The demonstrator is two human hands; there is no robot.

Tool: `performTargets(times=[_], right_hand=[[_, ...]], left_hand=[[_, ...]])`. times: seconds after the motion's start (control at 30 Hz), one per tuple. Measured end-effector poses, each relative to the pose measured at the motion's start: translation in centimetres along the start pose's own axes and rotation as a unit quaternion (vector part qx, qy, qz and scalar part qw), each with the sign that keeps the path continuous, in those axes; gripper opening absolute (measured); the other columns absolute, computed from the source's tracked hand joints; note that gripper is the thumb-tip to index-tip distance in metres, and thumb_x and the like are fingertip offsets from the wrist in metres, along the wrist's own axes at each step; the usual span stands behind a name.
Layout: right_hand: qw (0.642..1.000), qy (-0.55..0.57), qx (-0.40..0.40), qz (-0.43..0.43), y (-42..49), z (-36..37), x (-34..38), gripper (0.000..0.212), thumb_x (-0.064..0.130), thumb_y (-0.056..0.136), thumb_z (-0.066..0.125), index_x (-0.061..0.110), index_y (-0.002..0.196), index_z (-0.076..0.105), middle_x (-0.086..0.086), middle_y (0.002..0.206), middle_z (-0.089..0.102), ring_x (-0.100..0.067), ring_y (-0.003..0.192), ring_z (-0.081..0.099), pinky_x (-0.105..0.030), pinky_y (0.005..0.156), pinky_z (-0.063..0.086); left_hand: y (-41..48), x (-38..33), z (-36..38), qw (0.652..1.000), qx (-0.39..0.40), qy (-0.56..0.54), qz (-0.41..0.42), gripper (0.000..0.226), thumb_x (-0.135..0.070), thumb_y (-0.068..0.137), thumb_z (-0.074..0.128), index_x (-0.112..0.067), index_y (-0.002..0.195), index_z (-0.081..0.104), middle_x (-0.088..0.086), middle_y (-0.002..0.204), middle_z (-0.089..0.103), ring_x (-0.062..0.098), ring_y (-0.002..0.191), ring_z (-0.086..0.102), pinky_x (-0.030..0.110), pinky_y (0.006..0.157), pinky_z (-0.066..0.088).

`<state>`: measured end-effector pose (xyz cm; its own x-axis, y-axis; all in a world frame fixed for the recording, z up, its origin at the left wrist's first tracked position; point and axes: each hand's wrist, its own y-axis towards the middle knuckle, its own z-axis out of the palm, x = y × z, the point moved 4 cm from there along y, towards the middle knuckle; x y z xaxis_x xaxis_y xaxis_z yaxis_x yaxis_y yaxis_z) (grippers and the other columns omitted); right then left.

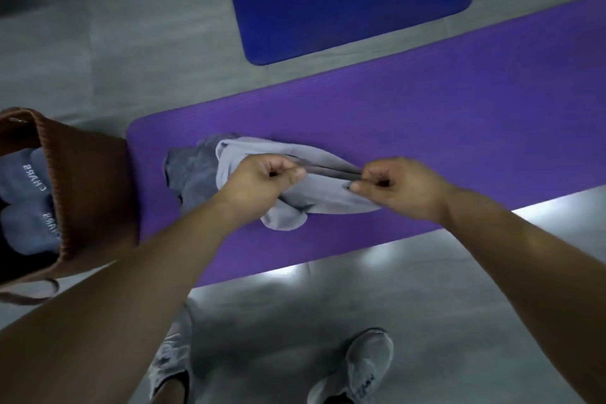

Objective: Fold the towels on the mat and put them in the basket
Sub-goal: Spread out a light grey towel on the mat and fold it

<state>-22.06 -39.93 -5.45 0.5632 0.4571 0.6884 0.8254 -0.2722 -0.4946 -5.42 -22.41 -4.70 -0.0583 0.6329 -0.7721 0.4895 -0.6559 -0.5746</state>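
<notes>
Head cam looking down: both fists are curled tight on one edge of the light grey towel (331, 195), left hand (262, 182) and right hand (398, 185) pulling it taut between them above the purple mat (459, 128). A darker grey towel (190, 172) sits bunched just beside it, and the brown basket (88, 193) at the mat's left end already holds folded ones.

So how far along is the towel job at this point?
Done: at least two folded towels sit in the brown basket. In hand: the left hand and right hand pinch a light grey towel over the purple mat, not yet folded. Left: fold and basket it, then the darker grey towel crumpled beside it.
</notes>
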Motion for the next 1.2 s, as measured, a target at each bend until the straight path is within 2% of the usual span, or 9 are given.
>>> performTargets(times=[0.13, 0.3, 0.57, 0.63, 0.83, 0.9, 0.97, 1.1, 1.2], right_hand=[[0.995, -0.091, 0.026, 0.011, -2.1, -5.8, -5.3, 0.053, 0.058, 0.093, 0.056, 0.011, 0.069, 0.053, 0.000, 0.062, 0.049, -0.010, 0.058, 0.044, -0.031, 0.060, 0.039], [0.993, -0.100, 0.003, 0.069, -3.3, -14.4, -11.9, 0.065, 0.068, 0.083, 0.064, 0.012, 0.060, 0.042, 0.007, 0.052, 0.038, -0.009, 0.050, 0.036, -0.029, 0.054, 0.034], [0.979, -0.074, -0.029, 0.190, -3.2, -28.1, -25.4, 0.061, 0.066, 0.075, 0.074, 0.016, 0.058, 0.042, 0.007, 0.052, 0.036, -0.015, 0.052, 0.037, -0.031, 0.056, 0.032], [0.978, -0.062, -0.058, 0.192, -3.0, -30.8, -28.9, 0.060, 0.065, 0.075, 0.074, 0.017, 0.059, 0.042, 0.006, 0.052, 0.037, -0.016, 0.053, 0.039, -0.031, 0.057, 0.033], [0.977, 0.065, -0.141, 0.148, 0.5, -33.8, -37.8, 0.050, 0.047, 0.085, 0.076, 0.004, 0.074, 0.051, -0.003, 0.061, 0.050, -0.017, 0.056, 0.050, -0.034, 0.059, 0.045], [0.980, 0.079, -0.137, 0.117, 2.5, -33.7, -40.0, 0.042, 0.041, 0.090, 0.072, 0.003, 0.079, 0.056, -0.003, 0.060, 0.048, -0.017, 0.054, 0.047, -0.032, 0.051, 0.046], [0.986, 0.094, -0.113, 0.075, 5.1, -33.5, -42.1, 0.034, 0.038, 0.093, 0.069, 0.009, 0.078, 0.062, 0.001, 0.058, 0.047, -0.015, 0.054, 0.045, -0.031, 0.047, 0.044], [0.987, 0.162, -0.022, 0.001, 9.5, -33.6, -46.2, 0.034, 0.042, 0.095, 0.066, 0.012, 0.078, 0.070, -0.006, 0.071, 0.057, -0.017, 0.068, 0.050, -0.035, 0.065, 0.042], [0.974, 0.223, 0.013, -0.029, 11.2, -35.9, -49.2, 0.024, 0.028, 0.094, 0.064, 0.008, 0.087, 0.075, -0.004, 0.080, 0.071, -0.013, 0.074, 0.063, -0.026, 0.069, 0.050]], left_hand=[[1.6, -3.9, 5.3, 1.000, -0.019, 0.010, 0.014, 0.016, -0.024, 0.097, 0.068, -0.023, 0.083, 0.073, -0.017, 0.071, 0.068, -0.005, 0.069, 0.060, 0.010, 0.071, 0.047], [6.0, -7.4, 8.4, 0.998, -0.060, -0.010, 0.011, 0.020, -0.026, 0.095, 0.071, -0.017, 0.078, 0.072, -0.002, 0.072, 0.062, 0.006, 0.066, 0.052, 0.023, 0.064, 0.045], [14.9, -9.1, 10.5, 0.983, -0.171, 0.031, -0.056, 0.021, -0.024, 0.098, 0.068, -0.008, 0.085, 0.071, 0.000, 0.065, 0.059, -0.002, 0.046, 0.047, 0.010, 0.042, 0.038], [17.2, -9.9, 12.2, 0.977, -0.197, 0.042, -0.064, 0.024, -0.027, 0.098, 0.067, -0.006, 0.087, 0.071, 0.011, 0.078, 0.064, 0.010, 0.065, 0.060, 0.016, 0.050, 0.050], [25.2, -12.0, 21.4, 0.951, -0.262, 0.154, -0.057, 0.022, -0.038, 0.092, 0.049, -0.025, 0.095, 0.067, 0.010, 0.109, 0.067, 0.032, 0.103, 0.062, 0.042, 0.094, 0.050], [28.0, -13.1, 26.8, 0.957, -0.226, 0.181, -0.026, 0.027, -0.028, 0.093, 0.051, -0.025, 0.113, 0.069, 0.011, 0.127, 0.061, 0.032, 0.119, 0.056, 0.035, 0.106, 0.044], [31.0, -14.9, 33.2, 0.978, -0.148, 0.138, 0.049, 0.028, -0.017, 0.099, 0.059, -0.019, 0.125, 0.066, 0.007, 0.132, 0.059, 0.024, 0.123, 0.056, 0.013, 0.101, 0.038], [37.2, -18.4, 45.0, 0.991, 0.034, 0.073, 0.109, 0.041, -0.022, 0.103, 0.059, -0.018, 0.144, 0.055, -0.005, 0.142, 0.054, 0.000, 0.128, 0.047, -0.002, 0.096, 0.032], [42.0, -19.6, 49.9, 0.984, 0.085, 0.089, 0.132, 0.031, -0.022, 0.104, 0.057, -0.011, 0.131, 0.066, 0.002, 0.126, 0.069, 0.001, 0.108, 0.058, 0.013, 0.093, 0.045]])
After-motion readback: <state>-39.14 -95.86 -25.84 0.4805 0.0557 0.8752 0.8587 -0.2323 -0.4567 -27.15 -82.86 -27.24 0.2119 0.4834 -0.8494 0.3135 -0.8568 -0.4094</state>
